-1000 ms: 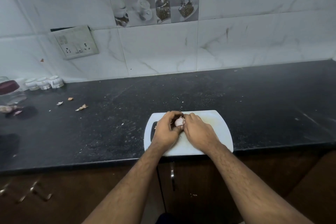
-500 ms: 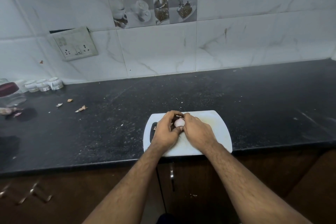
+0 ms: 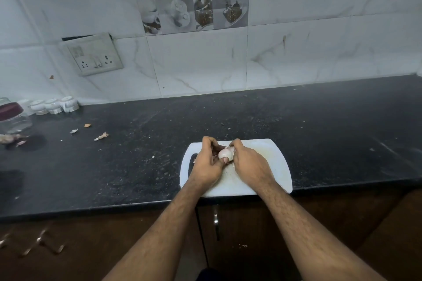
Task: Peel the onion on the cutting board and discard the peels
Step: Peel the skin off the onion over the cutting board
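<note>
Onion [image 3: 225, 154], pale, small, held just above cutting board [image 3: 271, 162]. Left hand [image 3: 209, 162] cups it steady; right hand [image 3: 247, 163] pinches its far side, likely stripping skin. Loose peels [image 3: 101, 136] lie well apart on counter [image 3: 319, 125].

Bare counter [image 3: 319, 125] right of board [image 3: 271, 155]

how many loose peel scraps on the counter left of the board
3 clear ones: an orange bit, a pale bit and a larger curl. Tiny specks may be more.
</note>
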Available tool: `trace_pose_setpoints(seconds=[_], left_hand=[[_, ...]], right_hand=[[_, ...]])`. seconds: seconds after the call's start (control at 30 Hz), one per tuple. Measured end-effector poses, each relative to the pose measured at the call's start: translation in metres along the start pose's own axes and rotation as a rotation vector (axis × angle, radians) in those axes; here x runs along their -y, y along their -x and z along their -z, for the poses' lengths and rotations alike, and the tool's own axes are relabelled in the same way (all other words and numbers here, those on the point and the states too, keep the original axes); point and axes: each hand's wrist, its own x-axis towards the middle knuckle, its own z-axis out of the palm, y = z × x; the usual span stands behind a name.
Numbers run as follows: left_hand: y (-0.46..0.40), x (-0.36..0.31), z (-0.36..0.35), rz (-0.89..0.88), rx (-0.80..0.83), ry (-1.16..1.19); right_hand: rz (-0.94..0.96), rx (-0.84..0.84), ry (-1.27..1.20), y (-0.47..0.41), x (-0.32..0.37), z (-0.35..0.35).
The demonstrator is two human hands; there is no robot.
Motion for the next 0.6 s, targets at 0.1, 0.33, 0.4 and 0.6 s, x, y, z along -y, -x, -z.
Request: trace_pose_setpoints(seconds=[0.1, 0.33, 0.4, 0.6], left_hand=[[-0.002, 0.002, 0.000, -0.005, -0.015, -0.018], [0.000, 0.002, -0.002, -0.042, -0.001, -0.005], [-0.001, 0.001, -0.002, -0.037, 0.014, 0.002], [0.007, -0.004, -0.006, -0.043, -0.024, -0.119]], right_hand=[[0.054, 0.006, -0.030, 0.002, 0.000, 0.002], [0.007, -0.031, -0.203, 0.000, -0.009, 0.002], [0.005, -0.037, -0.217, 0.000, -0.010, 0.002], [-0.033, 0.014, -0.114, -0.003, -0.009, -0.001]])
